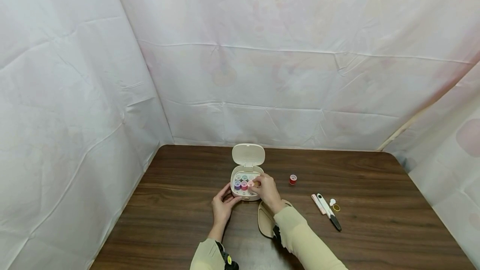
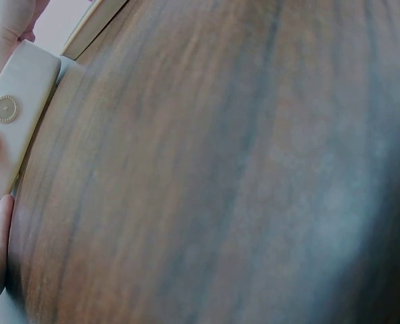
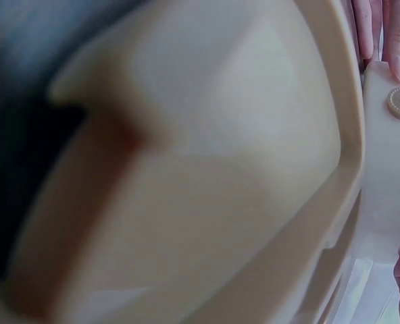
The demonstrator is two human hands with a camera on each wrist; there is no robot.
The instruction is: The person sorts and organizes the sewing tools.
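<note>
A small cream sewing box point(image 1: 233, 178) stands on the table with its lid point(image 1: 248, 154) raised. Inside sit several thread spools, among them a purple spool point(image 1: 238, 185) and a pink spool point(image 1: 244, 185). My left hand point(image 1: 221, 208) holds the box at its front left corner, thumb along the front wall near the round clasp point(image 2: 5, 109). Over the box's right side, my right hand point(image 1: 268, 188) reaches in and pinches a thread spool at the right end of the front row, partly hidden by the fingers.
A beige tray-like piece point(image 1: 265, 222) lies under my right wrist. To the right are a red spool point(image 1: 293, 179), a pink-and-white strip point(image 1: 318, 204), a white tool with a black end point(image 1: 329, 212), a small white piece point(image 1: 332, 201) and a yellow ring point(image 1: 336, 208).
</note>
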